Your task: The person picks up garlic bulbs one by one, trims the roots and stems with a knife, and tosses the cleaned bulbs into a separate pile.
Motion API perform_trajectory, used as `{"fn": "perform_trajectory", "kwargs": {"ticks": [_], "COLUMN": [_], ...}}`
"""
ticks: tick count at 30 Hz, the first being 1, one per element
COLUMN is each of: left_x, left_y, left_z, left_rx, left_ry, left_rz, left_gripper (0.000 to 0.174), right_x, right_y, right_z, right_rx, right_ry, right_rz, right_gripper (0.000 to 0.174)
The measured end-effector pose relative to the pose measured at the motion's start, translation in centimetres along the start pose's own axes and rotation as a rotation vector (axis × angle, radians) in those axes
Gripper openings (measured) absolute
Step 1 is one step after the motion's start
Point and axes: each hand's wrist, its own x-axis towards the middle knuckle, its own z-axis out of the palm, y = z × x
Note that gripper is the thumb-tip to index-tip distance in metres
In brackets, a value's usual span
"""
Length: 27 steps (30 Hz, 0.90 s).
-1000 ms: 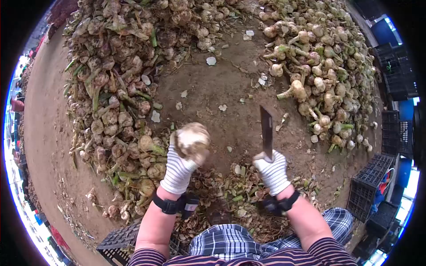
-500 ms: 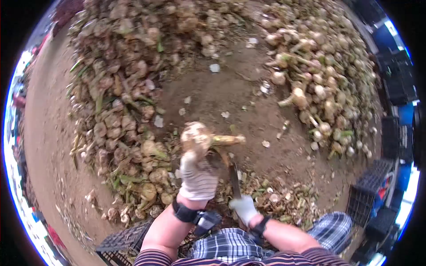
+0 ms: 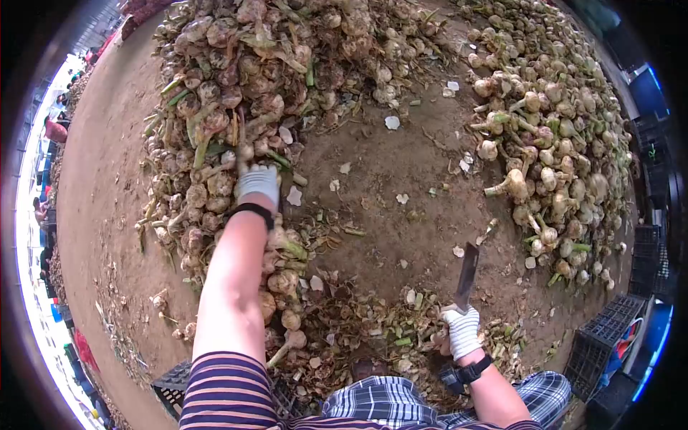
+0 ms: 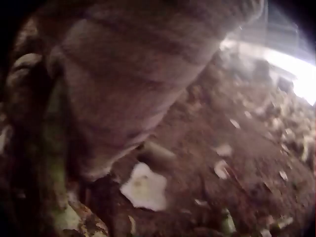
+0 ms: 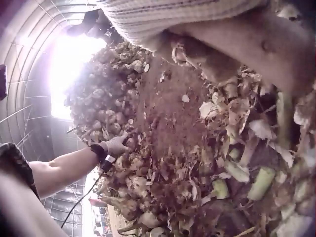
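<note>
My left hand [image 3: 258,183], in a white striped glove, reaches into the left heap of garlic [image 3: 208,193]. Its fingertips are right at a garlic bulb [image 3: 245,152] with a stalk; I cannot tell whether they grip it. Close up in the left wrist view, the blurred glove [image 4: 128,74] lies beside a green stalk [image 4: 55,148]. My gloved right hand [image 3: 462,330] grips a knife [image 3: 467,276], its dark blade pointing up and away over the ground. The right wrist view shows that glove [image 5: 182,17] at the top, with the blade out of sight.
A second heap of garlic [image 3: 566,158] lies to the right across bare soil [image 3: 401,229]. Cut stalks and dry skins [image 3: 401,322] litter the ground before my knees. Black crates [image 3: 609,344] stand at the right, and another crate [image 3: 172,383] at the lower left.
Half a second ago the left hand held a garlic bulb with a long stalk beside the knife. It has since moved forward to the heap, while the right hand has drawn right with the knife.
</note>
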Motion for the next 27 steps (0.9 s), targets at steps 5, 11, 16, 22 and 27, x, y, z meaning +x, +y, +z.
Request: {"fn": "perform_trajectory", "kwargs": {"ticks": [5,11,16,22,27], "left_x": [-4.7,-13.3,-16.6,-18.4,-19.0], "left_y": [3.2,10.7,13.5,16.9,18.5], "left_z": [-5.1,-1.2,-1.0,-0.6,2.0], "left_rx": [-0.244,-1.962,-1.841,-2.089,-1.776], "left_ry": [0.071,-0.212,-0.220,-0.233,0.040], "left_rz": [0.044,0.331,0.560,0.396,0.444], "left_gripper": [0.076,0.071,0.077,0.065,0.038], "right_x": [-0.1,-1.9,-3.1,-4.3,-3.4], "right_y": [-3.6,-11.0,-11.4,-11.3,-9.8], "right_z": [2.0,4.1,4.9,6.6,6.1], "right_rx": [-0.075,-1.009,-1.127,-1.061,-1.047], "right_ry": [-0.064,-0.122,-0.226,-0.338,-0.291], "right_rz": [-0.248,-0.847,-0.871,-0.896,-0.914], "right_gripper": [0.006,0.008,0.012,0.014,0.013]}}
